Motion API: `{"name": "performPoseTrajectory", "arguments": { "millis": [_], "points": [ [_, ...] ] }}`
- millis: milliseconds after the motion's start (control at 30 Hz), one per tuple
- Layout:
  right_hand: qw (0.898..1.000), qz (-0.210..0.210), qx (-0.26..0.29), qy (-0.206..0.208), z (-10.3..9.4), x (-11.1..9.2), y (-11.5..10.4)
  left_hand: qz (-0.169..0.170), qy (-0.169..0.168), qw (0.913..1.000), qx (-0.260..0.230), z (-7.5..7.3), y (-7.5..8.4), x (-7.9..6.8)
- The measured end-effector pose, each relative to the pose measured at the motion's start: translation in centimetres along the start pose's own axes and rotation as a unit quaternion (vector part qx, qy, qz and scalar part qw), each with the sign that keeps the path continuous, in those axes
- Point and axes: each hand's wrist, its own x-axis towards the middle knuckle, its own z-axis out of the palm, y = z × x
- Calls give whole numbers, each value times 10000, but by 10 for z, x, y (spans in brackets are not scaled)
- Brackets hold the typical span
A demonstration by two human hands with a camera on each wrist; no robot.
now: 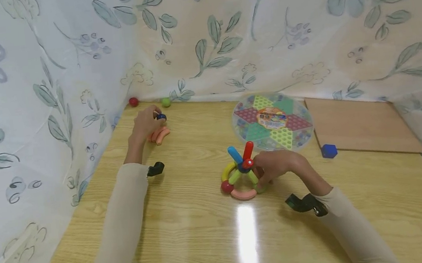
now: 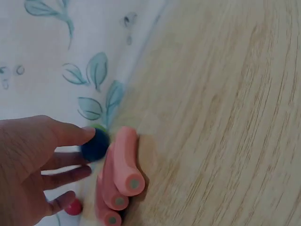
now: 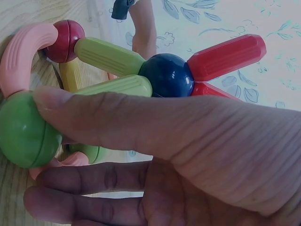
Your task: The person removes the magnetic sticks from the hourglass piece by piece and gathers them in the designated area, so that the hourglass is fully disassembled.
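At the far left of the table, my left hand (image 1: 144,122) pinches a dark blue ball (image 2: 95,145) between thumb and fingers. Right beside it lie several pink curved sticks (image 2: 126,162), side by side. My right hand (image 1: 277,164) is at the right side of a ball-and-stick structure (image 1: 244,194), its thumb against a green ball (image 3: 28,129) in the base ring. Green sticks (image 3: 110,55) lean up from the ring to a navy ball (image 3: 167,75). Red sticks (image 3: 228,57) and a light-blue stick (image 1: 235,154) stick out from that ball. Part of the right fingers' contact is hidden.
A red ball (image 1: 134,101) and a green ball (image 1: 166,102) lie at the back left edge by the floral cloth. Behind the structure lies a round Chinese checkers board (image 1: 240,130). A brown wooden board (image 1: 366,120) and a blue block (image 1: 329,151) are at the right.
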Motion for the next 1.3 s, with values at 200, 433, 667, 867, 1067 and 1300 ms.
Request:
{"name": "performPoseTrajectory", "arguments": {
  "millis": [200,433,667,867,1067,1300],
  "points": [
    [9999,-32,-117,-65,-1,5,-1,171,494,9986,-43,-8,8,-11],
    [9998,38,-124,-137,-2,7,-2,670,-564,9945,-577,-46,50,-52],
    [9999,51,-43,-119,-1,5,-4,1139,-1113,9817,-1045,-57,82,-88],
    [9999,-15,22,-132,1,4,0,2397,-2395,9367,-880,-32,122,-94],
    [9998,-183,-46,-87,-2,4,4,3061,-3379,8835,-1076,13,149,-87],
    [9990,-372,-173,154,-3,3,7,3156,-3175,8753,-1827,47,159,-83]
  ]
}}
